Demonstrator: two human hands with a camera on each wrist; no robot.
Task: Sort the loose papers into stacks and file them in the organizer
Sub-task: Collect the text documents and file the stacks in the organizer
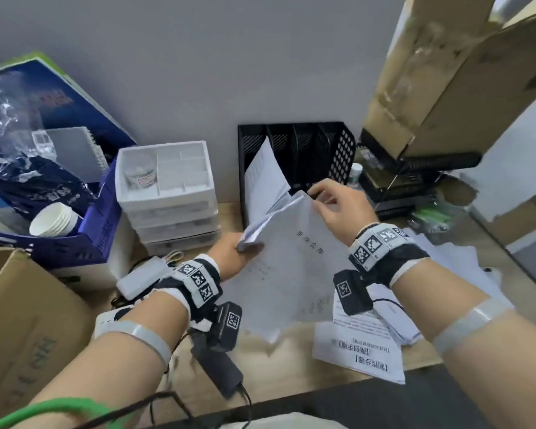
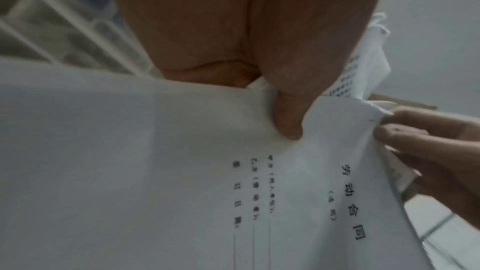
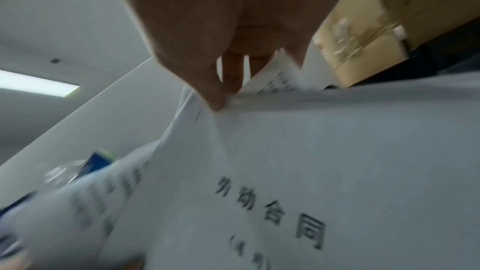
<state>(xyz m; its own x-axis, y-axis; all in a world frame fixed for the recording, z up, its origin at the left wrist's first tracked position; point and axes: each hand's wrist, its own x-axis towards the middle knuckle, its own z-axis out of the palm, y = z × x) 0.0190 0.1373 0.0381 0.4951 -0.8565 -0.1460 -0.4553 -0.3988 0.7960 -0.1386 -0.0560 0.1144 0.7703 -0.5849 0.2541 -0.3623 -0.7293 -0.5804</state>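
Hands (image 1: 338,209) pinching papers (image 1: 294,261) w/ thumbs

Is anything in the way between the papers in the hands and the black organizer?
Nothing visible blocks it. The left hand and right hand hold the papers just in front of the organizer. One sheet already leans in its left slot; the other slots look open.

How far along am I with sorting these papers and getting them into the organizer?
Early. One sheaf of paper already leans in the leftmost slot of the black organizer; its other slots look empty. In hand: the left hand and right hand both grip a contract stack. Left: loose sheets lying on the desk.
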